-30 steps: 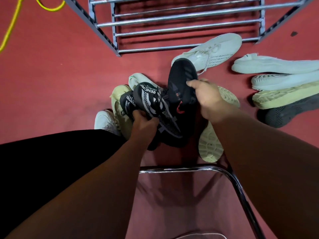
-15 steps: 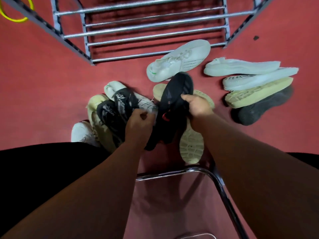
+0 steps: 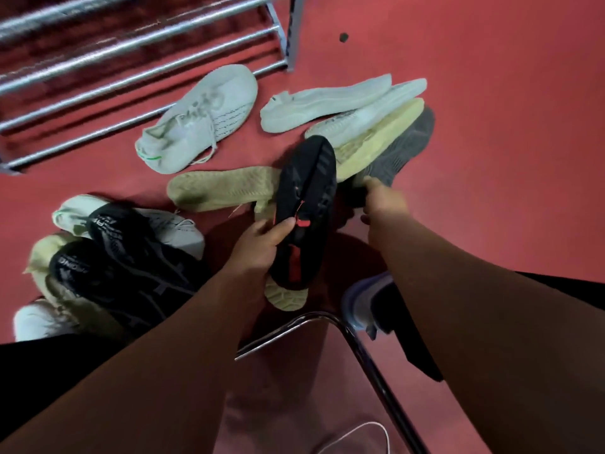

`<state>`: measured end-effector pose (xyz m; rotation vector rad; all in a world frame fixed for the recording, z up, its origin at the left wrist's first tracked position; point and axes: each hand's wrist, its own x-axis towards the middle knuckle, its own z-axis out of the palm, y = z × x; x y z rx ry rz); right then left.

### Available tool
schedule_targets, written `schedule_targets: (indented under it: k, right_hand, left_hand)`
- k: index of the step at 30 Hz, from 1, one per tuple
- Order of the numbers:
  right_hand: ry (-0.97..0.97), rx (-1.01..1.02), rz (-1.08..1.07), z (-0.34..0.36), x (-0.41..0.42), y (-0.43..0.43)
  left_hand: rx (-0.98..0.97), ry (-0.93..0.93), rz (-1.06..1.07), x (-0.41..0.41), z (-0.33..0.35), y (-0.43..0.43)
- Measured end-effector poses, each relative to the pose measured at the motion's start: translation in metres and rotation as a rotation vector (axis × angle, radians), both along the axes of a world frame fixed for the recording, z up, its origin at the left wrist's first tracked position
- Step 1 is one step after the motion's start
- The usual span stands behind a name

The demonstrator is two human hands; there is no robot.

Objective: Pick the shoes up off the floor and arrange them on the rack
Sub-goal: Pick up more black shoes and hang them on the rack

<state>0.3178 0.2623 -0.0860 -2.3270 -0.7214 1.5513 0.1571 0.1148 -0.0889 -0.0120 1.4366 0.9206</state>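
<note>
Left hand [image 3: 258, 245] grips one black red-trimmed shoe [image 3: 306, 198] at mid-scene. Right hand [image 3: 383, 199] curls its fingers on the one dark grey shoe [image 3: 404, 149], stacked with three pale shoes [image 3: 327, 101] far right. Two black patterned shoes [image 3: 131, 260] lie near left. The rack [image 3: 131, 47] stands far left.

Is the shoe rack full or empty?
Empty, in the part shown: the rack has only bare bars; the white shoe lies on the floor.
</note>
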Motion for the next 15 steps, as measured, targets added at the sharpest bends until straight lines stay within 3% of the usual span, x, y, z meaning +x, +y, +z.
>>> schedule_targets:
  k: [4,10,15]
  right_hand:
    - [0.001,-0.107,-0.133,-0.014,0.023,0.005]
    - [0.108,-0.145,-0.259,-0.042,0.016,0.019]
    - [0.141,-0.125,-0.313,-0.049,0.018,0.021]
  left_hand:
    - [-0.023,0.000,0.138,-0.009,-0.017,0.003]
    - [-0.086,-0.129,0.149,-0.010,-0.029,-0.002]
    - [-0.114,-0.125,0.130,-0.007,-0.030,0.000]
